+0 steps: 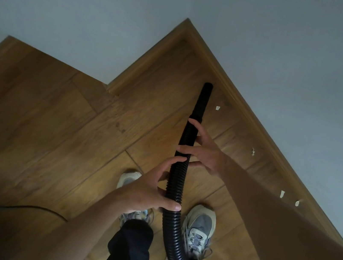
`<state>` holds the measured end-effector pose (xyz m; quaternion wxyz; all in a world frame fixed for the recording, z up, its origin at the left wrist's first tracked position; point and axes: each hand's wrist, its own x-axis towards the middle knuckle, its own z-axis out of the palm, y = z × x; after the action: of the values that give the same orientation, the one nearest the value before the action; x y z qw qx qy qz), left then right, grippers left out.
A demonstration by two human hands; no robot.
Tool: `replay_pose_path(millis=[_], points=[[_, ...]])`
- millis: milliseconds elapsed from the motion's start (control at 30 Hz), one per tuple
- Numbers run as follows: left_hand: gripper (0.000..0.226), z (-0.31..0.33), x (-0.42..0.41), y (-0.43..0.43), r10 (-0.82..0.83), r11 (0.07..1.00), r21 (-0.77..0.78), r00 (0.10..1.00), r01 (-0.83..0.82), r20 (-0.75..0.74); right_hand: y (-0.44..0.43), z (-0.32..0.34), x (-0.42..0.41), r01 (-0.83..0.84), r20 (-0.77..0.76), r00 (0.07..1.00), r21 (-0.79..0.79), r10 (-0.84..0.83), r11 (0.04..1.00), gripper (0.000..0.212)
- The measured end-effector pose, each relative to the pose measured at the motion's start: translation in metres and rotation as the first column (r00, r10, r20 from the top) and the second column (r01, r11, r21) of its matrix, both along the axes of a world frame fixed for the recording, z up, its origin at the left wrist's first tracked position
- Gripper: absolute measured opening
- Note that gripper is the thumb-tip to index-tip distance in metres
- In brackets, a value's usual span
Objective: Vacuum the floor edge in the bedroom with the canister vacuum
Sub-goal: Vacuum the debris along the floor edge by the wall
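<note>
A black ribbed vacuum hose (pixel 174 195) rises from the bottom right and ends in a smooth black nozzle (pixel 203 100) that points down at the wooden floor close to the baseboard (pixel 247 110) near the room corner. My left hand (pixel 152 190) grips the ribbed hose lower down. My right hand (pixel 204 149) wraps its fingers around the hose just below the nozzle. Small pale scraps lie along the floor edge: one (pixel 217 108) beside the nozzle, another (pixel 252 152) further right, and two (pixel 282 193) near my right forearm.
Pale walls meet at a corner (pixel 187 20) ahead, with a second wall jutting out on the left (pixel 108 88). A thin black cord (pixel 41 209) runs across the floor at lower left. My two feet in grey sneakers (pixel 198 228) stand beneath the hose.
</note>
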<state>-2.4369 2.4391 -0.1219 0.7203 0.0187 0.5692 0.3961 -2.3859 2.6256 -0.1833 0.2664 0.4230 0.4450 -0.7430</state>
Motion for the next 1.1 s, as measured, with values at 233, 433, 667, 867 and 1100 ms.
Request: replay_pose_path(millis=[233,433,667,867,1100], points=[[0.099,-0.002,0.008,-0.011,-0.02,0.999,-0.035,1.0,0.019,-0.014,-0.018,-0.005,0.016,0.053,-0.025,0.998,0.008,-0.053,0.999,0.095],[0.1,-0.005,0.02,-0.017,-0.02,0.997,-0.08,1.0,0.019,-0.01,-0.03,-0.011,0.028,0.083,-0.019,0.996,0.002,-0.083,0.997,0.096],[0.099,-0.007,0.024,-0.028,-0.046,0.996,-0.072,0.999,0.046,0.015,-0.045,-0.01,0.044,0.173,-0.021,0.985,0.003,-0.173,0.985,0.095],[0.1,-0.006,0.024,-0.031,-0.109,0.991,-0.074,0.993,0.112,0.038,-0.053,-0.006,0.057,0.25,-0.011,0.968,0.009,-0.249,0.968,0.096],[0.101,-0.002,0.027,-0.027,-0.243,0.967,-0.072,0.97,0.244,0.034,-0.062,0.002,0.083,0.393,-0.003,0.919,0.041,-0.393,0.919,0.099]])
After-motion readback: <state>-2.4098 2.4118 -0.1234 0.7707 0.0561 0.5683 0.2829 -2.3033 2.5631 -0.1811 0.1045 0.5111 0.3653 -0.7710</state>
